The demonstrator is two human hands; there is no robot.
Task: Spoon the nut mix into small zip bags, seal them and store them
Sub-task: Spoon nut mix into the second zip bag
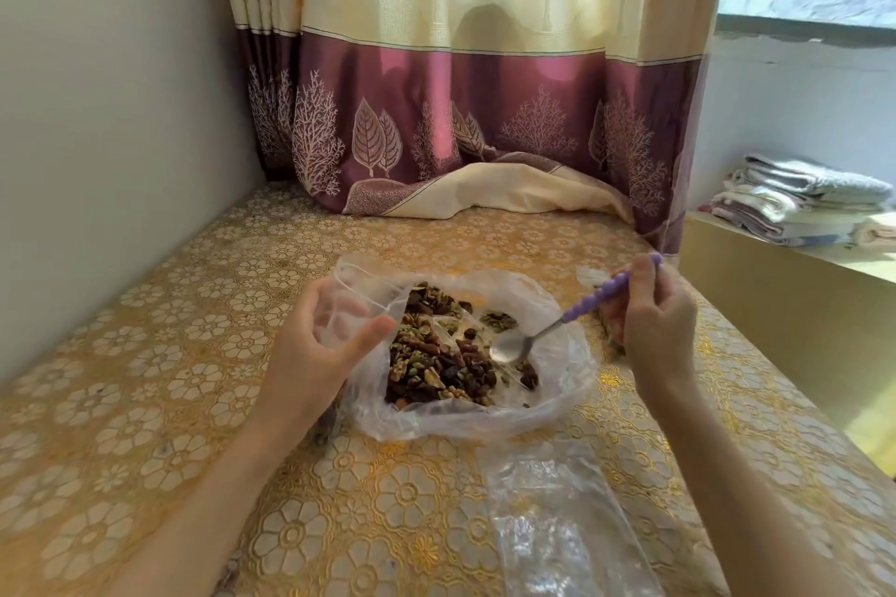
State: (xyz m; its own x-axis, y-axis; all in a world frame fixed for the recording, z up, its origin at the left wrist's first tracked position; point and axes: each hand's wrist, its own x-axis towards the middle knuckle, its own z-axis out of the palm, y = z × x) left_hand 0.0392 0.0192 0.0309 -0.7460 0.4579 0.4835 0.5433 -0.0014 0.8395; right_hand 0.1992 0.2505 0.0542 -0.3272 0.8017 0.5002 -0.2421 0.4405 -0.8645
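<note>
Left hand (317,344) grips small clear zip bag (356,301), mouth tilted toward heap. Right hand (652,310) pinches purple beaded-handle metal spoon (548,330); bowl empty, resting low over brown-green nut mix (436,359) in wide crumpled clear plastic bag (557,398) on gold floral-covered counter (145,402). Spoon axis runs from right hand down-left; bag mouth lies left of spoon bowl, across heap. Judged next: scoop, carry left.

Both bare forearms reach in from the near edge. The left hand (320,344) is raised with palm turned right, thumb extended and fingers curled round a small clear plastic zip bag (356,301). The right hand (654,310), farther right, pinches the purple beaded handle of a metal spoon (557,325), knuckles up.
</note>
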